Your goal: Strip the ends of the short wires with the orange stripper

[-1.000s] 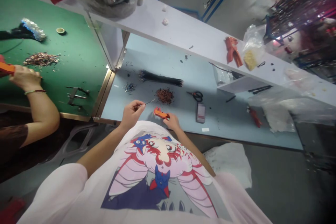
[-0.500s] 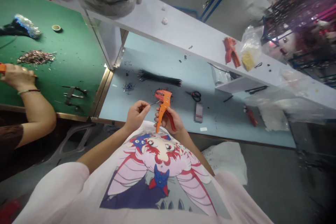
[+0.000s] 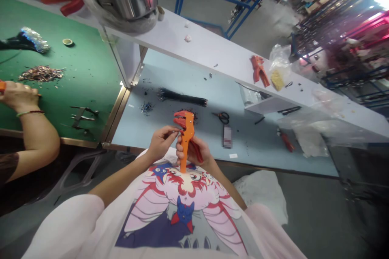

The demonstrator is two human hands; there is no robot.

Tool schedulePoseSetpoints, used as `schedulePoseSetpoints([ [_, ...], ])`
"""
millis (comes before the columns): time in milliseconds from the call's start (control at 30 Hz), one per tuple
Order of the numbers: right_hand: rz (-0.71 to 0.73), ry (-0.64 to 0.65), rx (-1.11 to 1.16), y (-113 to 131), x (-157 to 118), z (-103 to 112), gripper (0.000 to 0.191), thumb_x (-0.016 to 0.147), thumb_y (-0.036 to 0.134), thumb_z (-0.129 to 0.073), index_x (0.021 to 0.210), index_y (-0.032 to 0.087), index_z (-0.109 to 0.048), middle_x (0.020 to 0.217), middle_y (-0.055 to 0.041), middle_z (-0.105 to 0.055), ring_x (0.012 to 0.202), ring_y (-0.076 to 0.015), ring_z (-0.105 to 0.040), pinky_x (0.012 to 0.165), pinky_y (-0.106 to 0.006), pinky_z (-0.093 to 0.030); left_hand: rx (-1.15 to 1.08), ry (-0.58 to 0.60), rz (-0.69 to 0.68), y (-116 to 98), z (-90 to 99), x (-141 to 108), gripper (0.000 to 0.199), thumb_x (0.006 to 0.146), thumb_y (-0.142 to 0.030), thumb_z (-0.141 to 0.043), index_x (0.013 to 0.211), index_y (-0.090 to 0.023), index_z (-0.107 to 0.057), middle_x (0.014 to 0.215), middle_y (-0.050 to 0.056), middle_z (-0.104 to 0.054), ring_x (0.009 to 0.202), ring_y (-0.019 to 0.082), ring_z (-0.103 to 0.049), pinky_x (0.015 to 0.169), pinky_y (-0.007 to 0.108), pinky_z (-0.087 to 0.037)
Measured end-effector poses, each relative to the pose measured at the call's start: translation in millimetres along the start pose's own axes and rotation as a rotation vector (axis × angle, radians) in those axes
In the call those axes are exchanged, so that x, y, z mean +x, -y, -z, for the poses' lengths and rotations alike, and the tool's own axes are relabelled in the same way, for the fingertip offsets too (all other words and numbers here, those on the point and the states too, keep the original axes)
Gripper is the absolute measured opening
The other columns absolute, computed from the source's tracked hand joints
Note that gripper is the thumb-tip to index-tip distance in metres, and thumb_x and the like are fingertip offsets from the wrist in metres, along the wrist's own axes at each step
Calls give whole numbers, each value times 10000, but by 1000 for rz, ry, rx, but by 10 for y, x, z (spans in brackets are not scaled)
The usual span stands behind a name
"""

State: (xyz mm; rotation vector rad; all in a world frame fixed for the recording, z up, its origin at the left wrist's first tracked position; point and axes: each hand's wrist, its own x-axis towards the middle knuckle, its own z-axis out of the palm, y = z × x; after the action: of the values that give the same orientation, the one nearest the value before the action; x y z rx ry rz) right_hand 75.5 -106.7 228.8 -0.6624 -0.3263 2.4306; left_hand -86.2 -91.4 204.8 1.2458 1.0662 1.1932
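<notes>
Orange wire stripper (image 3: 188,135) has come up off the bench since the earlier frame, now upright in right hand (image 3: 194,151), thin wire (image 3: 175,131) pinched in left hand (image 3: 161,143).

Stripper's head sits just above both hands, over the near edge of the blue bench (image 3: 136,129), its end pointing far. Right fingers curled tight round the handles; left thumb and forefinger pressed together on the wire, its tip just beside the stripper head, though too thin to tell if it touches. Bundle of black wires (image 3: 182,97) and scissors (image 3: 223,117) lie farther on the bench. Co-worker's hand (image 3: 18,101) is off left over the green bench (image 3: 91,68).
</notes>
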Motion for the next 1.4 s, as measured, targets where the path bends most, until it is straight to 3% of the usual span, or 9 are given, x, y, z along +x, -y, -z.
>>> schedulePoseSetpoints([
  [367, 57, 193, 2, -77, 13, 21, 347, 767, 443, -581, 947, 168, -471, 767, -5, -530, 596, -119, -514, 582, -339, -517, 9, 8, -34, -59, -34, -31, 168, 772, -201, -526, 824, -154, -678, 812, 45, -708, 740, 139, -655, 693, 232, -523],
  [633, 67, 187, -24, -104, 18, 36, 305, 787, 454, -573, 873, 194, -438, 664, 45, -471, 476, -71, -419, 490, -259, -503, 96, 12, -107, -59, -44, -24, 168, 782, -183, -516, 817, -164, -680, 788, 37, -711, 703, 126, -654, 655, 221, -518],
  [933, 85, 143, -36, -133, 48, 110, 320, 791, 475, -574, 843, 212, -401, 594, 82, -443, 391, -47, -352, 432, -232, -495, 150, 48, -74, -8, -55, 3, 173, 805, -211, -511, 846, -168, -674, 813, 29, -706, 709, 123, -631, 669, 219, -495],
  [1133, 100, -26, 48, -153, 149, 307, 240, 867, 442, -473, 822, 216, -407, 519, 105, -335, 345, -43, -244, 366, -185, -430, 138, 70, 40, 248, -127, 123, 203, 805, -266, -505, 891, -159, -654, 832, 33, -679, 729, 127, -600, 691, 230, -472],
  [1400, 203, -224, 139, -2, 408, 861, 254, 924, 417, -393, 784, 204, -406, 485, 111, -259, 340, -44, -213, 347, -130, -328, 216, 144, 340, 817, -447, 593, 209, 742, -149, -503, 875, -113, -661, 754, 42, -672, 710, 143, -598, 702, 252, -465],
])
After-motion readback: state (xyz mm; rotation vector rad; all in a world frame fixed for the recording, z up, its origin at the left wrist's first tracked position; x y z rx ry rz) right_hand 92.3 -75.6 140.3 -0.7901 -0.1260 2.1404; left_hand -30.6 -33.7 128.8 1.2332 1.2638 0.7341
